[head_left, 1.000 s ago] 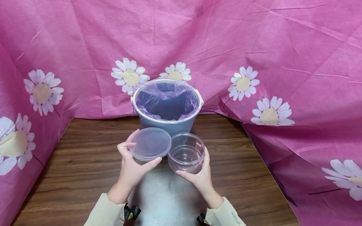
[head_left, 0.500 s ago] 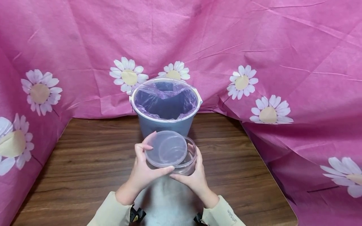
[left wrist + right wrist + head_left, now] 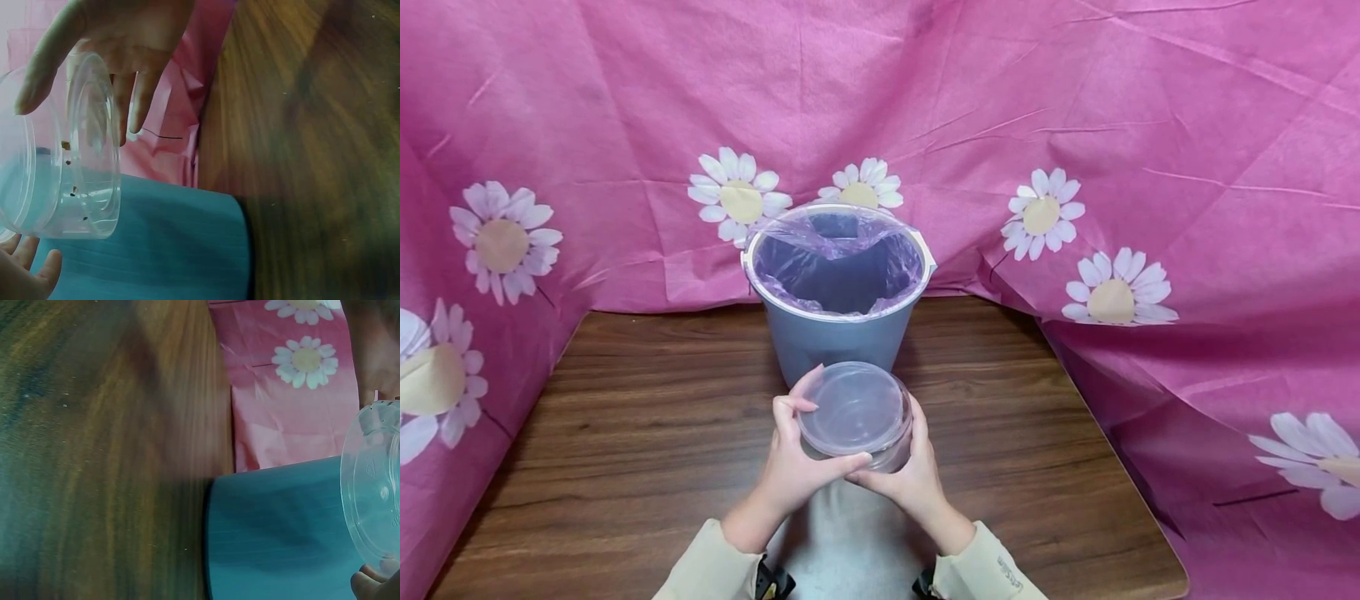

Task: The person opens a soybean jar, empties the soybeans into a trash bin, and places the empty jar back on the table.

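A round, clear lid is held at its rim by my left hand, thumb at the near edge and fingers at the far left. Directly beneath it, a clear plastic round container sits in the grip of my right hand. The lid lies over the container's mouth; whether it is seated cannot be told. Several brown specks show on the container in the left wrist view. Both hands are above the table, just in front of the bucket.
Behind the hands stands a blue-grey bucket lined with a thin purple bag. It rests on a brown wood-grain table. Pink flowered cloth hangs around the back and sides.
My left hand has brought the lid rightward, from beside the container to over its mouth. My right hand has shifted slightly left and nearer with the container.
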Motion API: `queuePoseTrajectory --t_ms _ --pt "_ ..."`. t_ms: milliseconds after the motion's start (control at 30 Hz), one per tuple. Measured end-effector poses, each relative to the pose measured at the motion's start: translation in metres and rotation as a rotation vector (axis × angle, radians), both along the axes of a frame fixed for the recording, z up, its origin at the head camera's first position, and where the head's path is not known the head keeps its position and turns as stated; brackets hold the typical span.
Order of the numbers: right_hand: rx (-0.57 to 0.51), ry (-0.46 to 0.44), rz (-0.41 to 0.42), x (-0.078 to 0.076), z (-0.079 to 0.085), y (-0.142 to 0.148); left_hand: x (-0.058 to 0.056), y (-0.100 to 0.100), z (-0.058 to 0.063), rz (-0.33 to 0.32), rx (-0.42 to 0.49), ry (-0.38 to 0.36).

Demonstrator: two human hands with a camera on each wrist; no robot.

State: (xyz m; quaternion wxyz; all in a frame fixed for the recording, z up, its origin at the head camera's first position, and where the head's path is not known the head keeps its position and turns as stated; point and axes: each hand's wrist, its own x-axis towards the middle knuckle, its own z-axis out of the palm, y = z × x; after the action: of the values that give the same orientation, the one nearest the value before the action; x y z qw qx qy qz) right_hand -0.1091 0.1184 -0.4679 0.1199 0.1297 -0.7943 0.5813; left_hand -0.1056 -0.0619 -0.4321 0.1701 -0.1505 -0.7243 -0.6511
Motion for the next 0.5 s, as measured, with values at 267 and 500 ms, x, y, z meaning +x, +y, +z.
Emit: queuePoseTrajectory --t_ms 267,500 --pt "0.026 -0.038 0.017 0.005 -0.009 0.000 0.002 0.000 -0.017 -0.032 -0.018 -0.093" --pt "0.162 -0.060 0.092 0.002 -0.031 0.005 0.009 -0.006 -0.036 -0.007 -0.137 -0.171"
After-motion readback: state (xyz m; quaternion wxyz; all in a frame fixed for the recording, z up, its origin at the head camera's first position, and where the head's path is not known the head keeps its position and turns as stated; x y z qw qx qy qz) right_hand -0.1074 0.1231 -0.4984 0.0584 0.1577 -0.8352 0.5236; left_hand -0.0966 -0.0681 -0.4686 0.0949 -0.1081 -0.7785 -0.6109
